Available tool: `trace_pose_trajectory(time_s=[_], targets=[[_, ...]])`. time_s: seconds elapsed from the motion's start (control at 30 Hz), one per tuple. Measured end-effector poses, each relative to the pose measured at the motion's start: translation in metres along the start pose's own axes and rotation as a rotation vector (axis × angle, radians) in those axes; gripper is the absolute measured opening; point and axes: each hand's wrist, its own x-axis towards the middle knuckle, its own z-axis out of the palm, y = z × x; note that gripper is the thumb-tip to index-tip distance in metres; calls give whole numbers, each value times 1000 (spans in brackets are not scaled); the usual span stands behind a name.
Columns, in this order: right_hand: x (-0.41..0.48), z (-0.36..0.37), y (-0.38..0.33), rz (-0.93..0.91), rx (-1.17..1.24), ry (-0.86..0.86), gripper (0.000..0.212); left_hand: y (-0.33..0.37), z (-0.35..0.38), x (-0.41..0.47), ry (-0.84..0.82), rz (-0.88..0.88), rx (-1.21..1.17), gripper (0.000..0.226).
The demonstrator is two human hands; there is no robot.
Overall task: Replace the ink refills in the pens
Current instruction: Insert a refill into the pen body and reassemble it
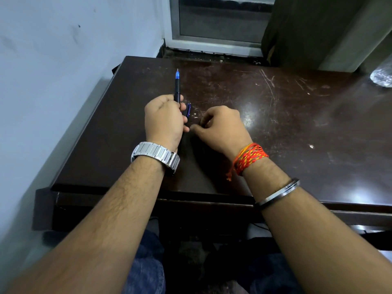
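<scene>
Looks mid-job to me. The left hand [163, 122] is wrapped round a black pen [177, 90], blue tip poking out and pointing away, so a refill seems to be in. What looks like a dark cap [188, 109] with a purple clip sits against those fingers. The right hand [220, 126] is curled down on the surface [275, 124], can't tell if it's holding anything.

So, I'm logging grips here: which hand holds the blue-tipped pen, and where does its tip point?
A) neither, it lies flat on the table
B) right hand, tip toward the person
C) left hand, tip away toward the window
C: the left hand grips the pen by its barrel, blue tip pointing away toward the window.
</scene>
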Motion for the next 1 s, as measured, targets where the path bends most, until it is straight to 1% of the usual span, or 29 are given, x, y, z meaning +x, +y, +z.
trace_pose_trajectory(time_s=[0.07,0.1,0.17,0.23,0.27,0.3,0.37,0.4,0.43,0.47,0.57,0.67,0.77,1.0], targets=[[1,3,3,35,-30,-27,27,-1,1,0,-20,-8,-12,28],[2,4,3,54,-34,-20,25,-2,1,-1,-33,-12,-18,27],[4,3,3,102,10,27,19,-3,3,-2,-67,-29,-26,27],[8,-2,3,146,113,113,20,-3,5,-4,-124,-60,-34,26],[9,-5,3,170,198,152,22,-3,6,-6,-158,-77,-37,25],[11,-8,2,196,340,181,20,-3,7,-8,-190,-94,-40,25],[14,-17,-1,231,774,240,13,-3,11,-13,-237,-125,-46,26],[16,-21,-1,236,974,277,16,-4,12,-15,-255,-136,-44,26],[17,-25,-1,236,1107,298,18,-4,14,-17,-271,-145,-37,26],[18,-29,0,244,1169,305,18,-5,15,-18,-287,-153,-26,27],[17,-35,1,289,1200,233,12,-6,18,-22,-322,-164,11,27],[16,-36,1,286,1245,151,13,-6,18,-24,-336,-167,19,26],[17,-33,-1,283,1236,134,18,-5,19,-26,-342,-163,12,25],[13,-30,-2,267,1206,42,17,-4,19,-27,-338,-154,-3,23]])
